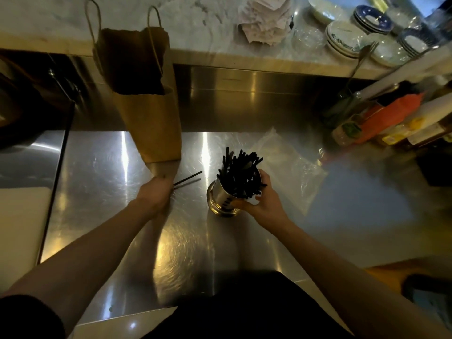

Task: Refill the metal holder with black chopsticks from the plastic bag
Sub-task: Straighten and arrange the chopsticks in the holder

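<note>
Nearly done: holder [221, 200] ctr frame packed w/ chopsticks [241, 171], right grip [264, 204] clamped on it; left grip [156, 194] clamped on stray stick [188, 179]; bag [293, 167] looks empty.

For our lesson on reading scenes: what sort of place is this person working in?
Probably a restaurant service station: a steel counter, stacked plates and a metal holder full of black chopsticks.

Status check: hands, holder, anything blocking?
Left hand grips stray black chopstick on steel counter. Right hand holds slotted metal holder, packed with black chopsticks. Clear plastic bag flat behind; brown paper bag beside left hand.
</note>
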The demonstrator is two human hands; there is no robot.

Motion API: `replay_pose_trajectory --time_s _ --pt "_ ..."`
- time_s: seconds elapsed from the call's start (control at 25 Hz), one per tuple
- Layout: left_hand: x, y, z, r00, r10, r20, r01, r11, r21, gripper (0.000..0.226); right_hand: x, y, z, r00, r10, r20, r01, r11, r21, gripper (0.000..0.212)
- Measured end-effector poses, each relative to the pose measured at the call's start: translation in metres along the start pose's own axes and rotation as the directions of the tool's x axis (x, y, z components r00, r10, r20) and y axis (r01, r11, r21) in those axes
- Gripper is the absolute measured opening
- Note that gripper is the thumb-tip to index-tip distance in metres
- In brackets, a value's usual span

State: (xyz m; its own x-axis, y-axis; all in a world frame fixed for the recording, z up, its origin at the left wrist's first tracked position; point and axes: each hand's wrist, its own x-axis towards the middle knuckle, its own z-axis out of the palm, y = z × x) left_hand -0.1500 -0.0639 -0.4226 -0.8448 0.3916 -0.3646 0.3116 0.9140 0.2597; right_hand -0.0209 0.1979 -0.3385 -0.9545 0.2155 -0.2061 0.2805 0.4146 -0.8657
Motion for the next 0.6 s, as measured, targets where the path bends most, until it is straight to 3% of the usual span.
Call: replay_pose_trajectory --time_s 0.12,0.24,0.4,0.6 --pt "-0.031 0.018 -0.015 0.972 -0.139 -0.188 0.048 0.905 -0.422 0.005 0.003 0.002 -0.002 1.0 -0.009 0.02 0.01 1.0 -0.014 0.083" --pt "-0.071 0.058 -0.06 0.858 -0.273 -0.435 -0.111 0.729 -0.676 0.015 0.007 0.002 -0.007 0.999 -0.016 0.05 0.017 1.0 -0.012 0.085" --pt "-0.106 0.137 -0.12 0.733 -0.325 -0.597 -0.327 0.602 -0.728 0.011 0.013 0.008 -0.016 0.994 -0.019 0.107 0.018 1.0 0.013 0.086" --pt "-0.089 0.181 -0.09 0.821 -0.135 -0.555 -0.297 0.728 -0.618 0.011 0.014 0.017 -0.021 0.993 -0.043 0.108 0.039 0.999 0.032 0.089"
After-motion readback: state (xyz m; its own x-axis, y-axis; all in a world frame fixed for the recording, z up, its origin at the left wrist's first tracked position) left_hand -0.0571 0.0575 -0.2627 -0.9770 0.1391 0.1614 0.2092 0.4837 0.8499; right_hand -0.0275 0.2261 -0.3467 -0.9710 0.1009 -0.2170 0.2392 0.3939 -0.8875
